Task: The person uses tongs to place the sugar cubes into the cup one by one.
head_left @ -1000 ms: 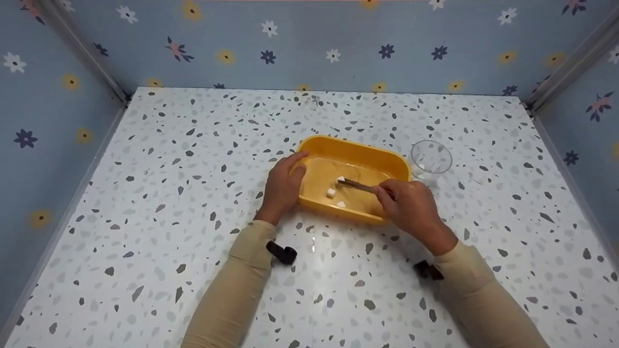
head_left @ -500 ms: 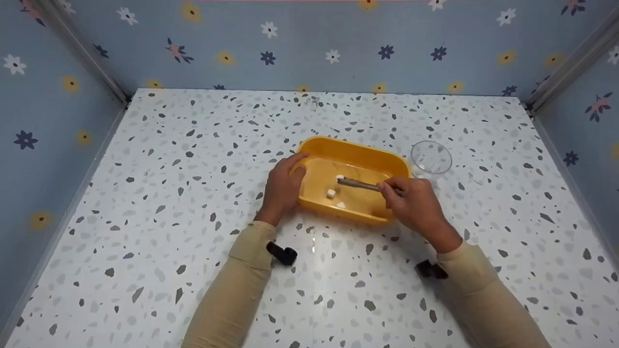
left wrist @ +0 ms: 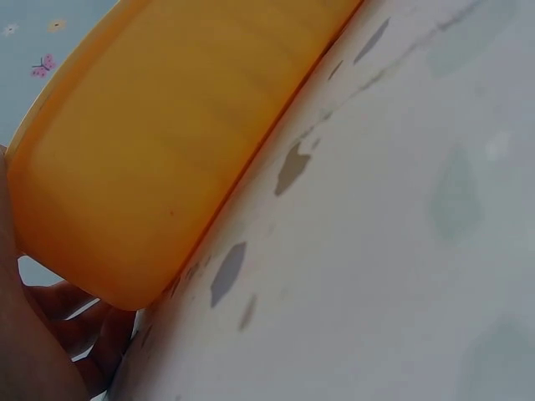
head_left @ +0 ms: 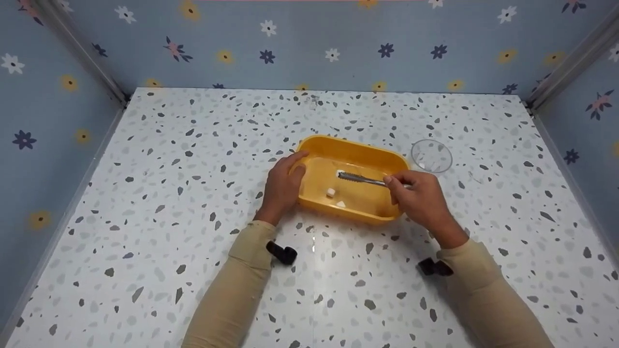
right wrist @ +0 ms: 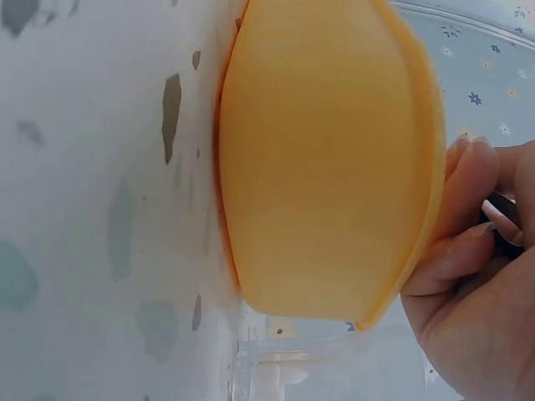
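Note:
A yellow plastic tub (head_left: 353, 149) sits on the speckled table. My left hand (head_left: 284, 186) grips its left end, thumb over the rim; in the left wrist view, the fingers (left wrist: 79, 322) curl behind the tub's end. In my right hand (head_left: 420, 195) I hold slim metal tongs (head_left: 361, 179) with ridged tips, over the tub's inside. A small white piece (head_left: 340, 172) shows right at the tips; I cannot tell whether they pinch it. Nearer the front wall lie a white cube (head_left: 331, 193) and a white piece (head_left: 341, 204).
A clear round container (head_left: 432, 155) stands just right of the tub, also seen low in the right wrist view. Flowered panels (head_left: 309, 43) enclose the table at the back and both sides.
My right hand has shifted slightly right and away from me, and the tongs' tips with the white piece have moved a little farther back. The left hand and the tub stay put.

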Available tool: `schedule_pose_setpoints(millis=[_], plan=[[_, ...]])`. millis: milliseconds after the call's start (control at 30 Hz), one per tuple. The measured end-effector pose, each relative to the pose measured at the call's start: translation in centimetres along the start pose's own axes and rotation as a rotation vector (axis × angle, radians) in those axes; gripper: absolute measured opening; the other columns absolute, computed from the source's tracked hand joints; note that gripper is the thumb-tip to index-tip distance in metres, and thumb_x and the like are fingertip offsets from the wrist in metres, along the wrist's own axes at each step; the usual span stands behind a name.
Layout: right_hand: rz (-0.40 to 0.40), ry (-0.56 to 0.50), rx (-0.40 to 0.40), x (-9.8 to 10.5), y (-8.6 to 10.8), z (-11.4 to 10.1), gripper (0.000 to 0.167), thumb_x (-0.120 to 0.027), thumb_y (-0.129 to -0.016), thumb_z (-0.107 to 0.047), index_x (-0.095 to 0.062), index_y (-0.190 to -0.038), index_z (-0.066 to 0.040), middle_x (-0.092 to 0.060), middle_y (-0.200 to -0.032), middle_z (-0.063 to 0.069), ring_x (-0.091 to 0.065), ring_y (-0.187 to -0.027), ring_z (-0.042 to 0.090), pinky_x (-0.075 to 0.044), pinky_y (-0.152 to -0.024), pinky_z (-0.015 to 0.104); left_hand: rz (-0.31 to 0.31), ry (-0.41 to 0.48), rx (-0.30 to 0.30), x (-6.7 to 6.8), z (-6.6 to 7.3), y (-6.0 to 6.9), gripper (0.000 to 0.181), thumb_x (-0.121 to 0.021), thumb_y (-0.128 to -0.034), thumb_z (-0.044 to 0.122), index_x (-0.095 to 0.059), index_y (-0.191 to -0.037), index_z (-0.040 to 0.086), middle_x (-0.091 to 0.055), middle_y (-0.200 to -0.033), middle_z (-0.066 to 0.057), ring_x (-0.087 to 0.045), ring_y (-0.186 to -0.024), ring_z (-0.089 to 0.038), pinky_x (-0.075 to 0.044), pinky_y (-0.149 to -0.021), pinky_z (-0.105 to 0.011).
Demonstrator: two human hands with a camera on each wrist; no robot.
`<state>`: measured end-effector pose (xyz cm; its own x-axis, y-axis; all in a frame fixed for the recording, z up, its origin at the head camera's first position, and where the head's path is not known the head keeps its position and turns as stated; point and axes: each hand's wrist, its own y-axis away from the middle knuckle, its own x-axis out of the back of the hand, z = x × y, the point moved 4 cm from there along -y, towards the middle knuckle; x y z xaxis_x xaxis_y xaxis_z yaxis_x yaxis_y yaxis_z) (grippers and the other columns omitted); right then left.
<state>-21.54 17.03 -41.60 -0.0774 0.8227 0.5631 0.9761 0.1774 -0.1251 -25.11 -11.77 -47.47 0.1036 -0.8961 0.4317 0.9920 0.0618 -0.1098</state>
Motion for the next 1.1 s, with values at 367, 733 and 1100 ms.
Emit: schedule_pose_setpoints(millis=[367,733,1100], plan=[[-0.003,-0.093,-0.049,0.4,-0.1,0.2,0.034,-0.062,-0.101,-0.027,-0.068,-0.084,0.002,-0.058,-0.063,0.013,-0.052,-0.054,0.023,-0.046,-0.048,0.024,-0.003,0.000,-0.006,0.0,-0.1,0.0,0.041,-0.049,-0.0990,0.024,-0.063,-0.137,0.018,-0.062,-0.126,-0.006,-0.056,-0.104,-0.020,-0.043,-0.099,-0.038],[-0.020,-0.221,-0.107,0.9,-0.3,0.5,0.037,-0.062,-0.100,-0.031,-0.067,-0.087,0.003,-0.058,-0.068,0.014,-0.052,-0.057,0.022,-0.051,-0.052,0.026,0.004,0.011,-0.015,0.0,-0.1,0.1,0.041,-0.049,-0.0991,0.024,-0.063,-0.137,0.017,-0.063,-0.124,-0.007,-0.058,-0.101,-0.020,-0.045,-0.096,-0.038],[0.015,-0.250,-0.109,1.2,-0.4,1.0,0.041,-0.063,-0.099,-0.038,-0.067,-0.087,0.001,-0.058,-0.071,0.015,-0.052,-0.059,0.024,-0.052,-0.056,0.025,0.001,0.003,-0.018,0.0,0.0,0.1,0.042,-0.048,-0.0995,0.025,-0.062,-0.138,0.018,-0.062,-0.125,-0.006,-0.057,-0.100,-0.019,-0.045,-0.095,-0.036]])
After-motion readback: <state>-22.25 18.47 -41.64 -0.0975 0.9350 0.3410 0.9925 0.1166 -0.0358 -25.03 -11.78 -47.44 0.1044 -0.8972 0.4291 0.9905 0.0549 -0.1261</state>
